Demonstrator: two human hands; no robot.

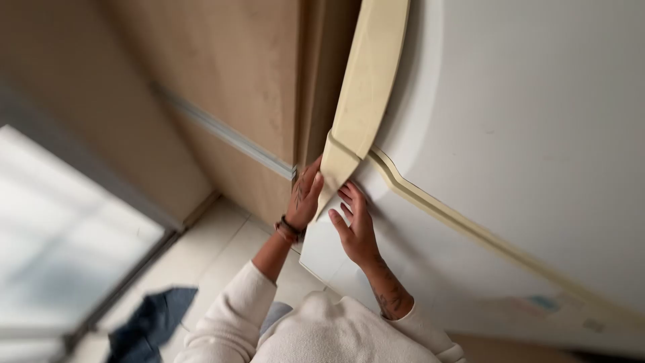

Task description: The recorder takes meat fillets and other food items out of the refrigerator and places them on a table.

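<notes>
A white refrigerator fills the right side, with a yellowed cream handle running down its left edge. My left hand reaches up and touches the lower tip of the handle from the left, fingers curled behind it. My right hand lies on the lower fridge door just below the handle's tip, fingers apart and pointing up. A cream seam strip divides the upper and lower doors. I wear a white long-sleeved top and a dark bracelet on the left wrist.
A light wooden cabinet panel with a metal strip stands left of the fridge. Pale floor tiles lie below, with a dark blue cloth on them. A bright glass door is at far left.
</notes>
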